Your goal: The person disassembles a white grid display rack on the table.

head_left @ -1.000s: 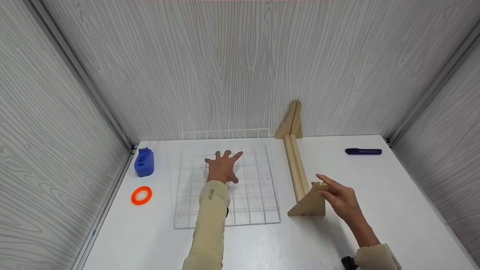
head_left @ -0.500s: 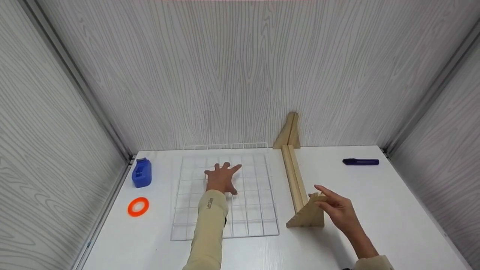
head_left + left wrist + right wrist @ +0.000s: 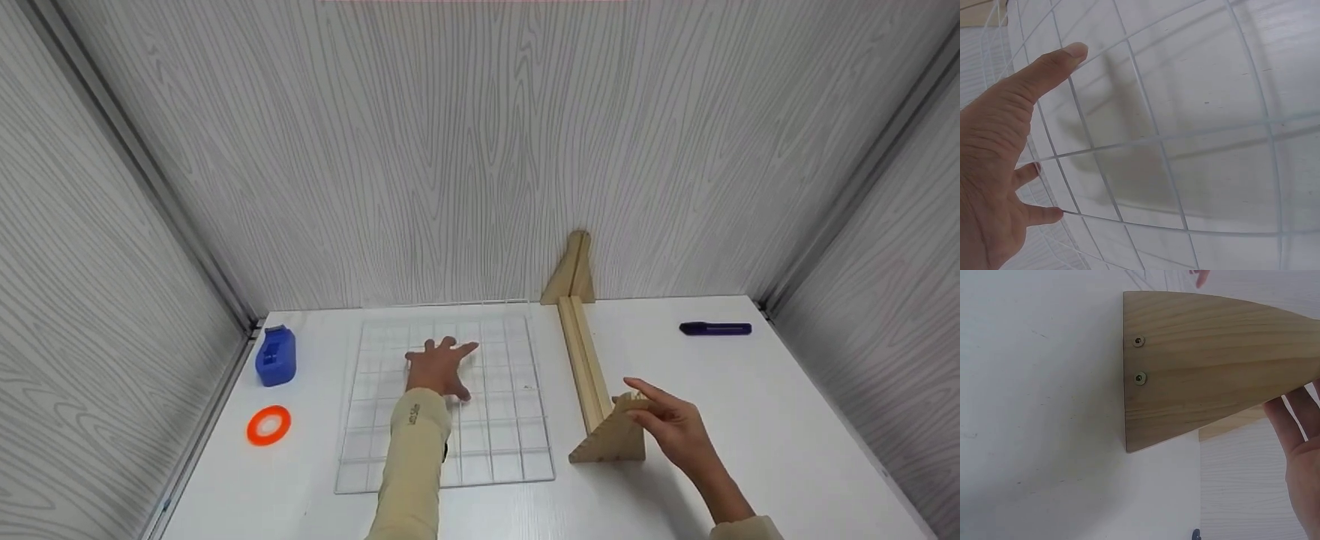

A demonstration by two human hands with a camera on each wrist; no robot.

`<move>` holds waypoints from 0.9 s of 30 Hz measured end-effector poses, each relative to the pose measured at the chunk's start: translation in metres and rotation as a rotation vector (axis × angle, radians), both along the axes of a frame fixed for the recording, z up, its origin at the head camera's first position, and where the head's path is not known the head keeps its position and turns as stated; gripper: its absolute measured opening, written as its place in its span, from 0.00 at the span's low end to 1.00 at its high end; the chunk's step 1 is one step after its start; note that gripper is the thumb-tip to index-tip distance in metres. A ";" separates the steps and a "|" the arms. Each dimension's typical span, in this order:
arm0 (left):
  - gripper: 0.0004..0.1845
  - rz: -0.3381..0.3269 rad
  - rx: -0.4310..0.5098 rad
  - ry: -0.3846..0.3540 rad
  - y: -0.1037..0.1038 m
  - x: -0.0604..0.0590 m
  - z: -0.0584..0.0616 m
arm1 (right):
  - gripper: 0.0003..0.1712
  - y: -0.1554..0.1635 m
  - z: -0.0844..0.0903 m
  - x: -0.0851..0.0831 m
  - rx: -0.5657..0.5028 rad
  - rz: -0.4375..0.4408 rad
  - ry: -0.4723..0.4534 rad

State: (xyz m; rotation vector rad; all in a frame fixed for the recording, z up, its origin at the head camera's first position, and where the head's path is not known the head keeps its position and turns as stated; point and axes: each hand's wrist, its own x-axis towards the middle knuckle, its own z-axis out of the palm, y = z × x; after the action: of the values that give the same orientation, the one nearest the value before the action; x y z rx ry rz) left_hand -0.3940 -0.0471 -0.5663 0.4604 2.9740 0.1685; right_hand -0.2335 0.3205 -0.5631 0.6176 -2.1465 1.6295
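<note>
A white wire grid panel lies on the table, its far edge by the back wall. Over it my left hand spreads its fingers wide, and in the left wrist view two fingertips come right at the wires. To the right stands a wooden stand, two upright end pieces joined by a long grooved bar. My right hand pinches the top of its near end between thumb and fingers. Two screws show on the outer face of that end in the right wrist view.
On the left are a blue tape dispenser and an orange ring-shaped roll. A dark purple cutter-like tool lies at the back right. Wood-grain panels wall in the white table behind and at both sides.
The head view has tilted up, so everything sits lower in it. The grid's far edge shows slightly lower against the back wall. Both hands keep nearly the same places and poses.
</note>
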 end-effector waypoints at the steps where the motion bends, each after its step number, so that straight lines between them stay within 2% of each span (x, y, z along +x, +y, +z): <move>1: 0.53 -0.002 -0.001 0.002 -0.001 0.001 -0.002 | 0.29 -0.001 0.000 0.000 -0.004 0.016 0.004; 5: 0.53 -0.003 -0.008 -0.020 -0.008 0.004 -0.005 | 0.29 -0.003 0.000 -0.001 -0.008 0.061 0.022; 11: 0.52 0.001 0.028 -0.060 -0.014 0.007 -0.002 | 0.29 -0.004 0.001 -0.003 0.006 0.064 0.031; 19: 0.49 -0.003 0.021 -0.167 -0.013 0.014 0.005 | 0.30 -0.003 -0.001 -0.002 0.018 0.055 0.033; 23: 0.49 -0.016 -0.001 -0.174 -0.011 0.015 0.007 | 0.29 -0.005 0.000 -0.004 0.021 0.053 0.036; 27: 0.50 0.001 -0.002 -0.167 -0.015 0.014 0.010 | 0.28 -0.007 0.002 -0.006 0.014 0.057 0.024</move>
State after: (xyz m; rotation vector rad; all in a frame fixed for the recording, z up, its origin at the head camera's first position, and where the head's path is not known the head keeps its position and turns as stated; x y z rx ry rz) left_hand -0.3798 -0.0620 -0.5567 0.4230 2.8105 0.1945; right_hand -0.2393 0.3132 -0.5613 0.7054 -2.1438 1.6292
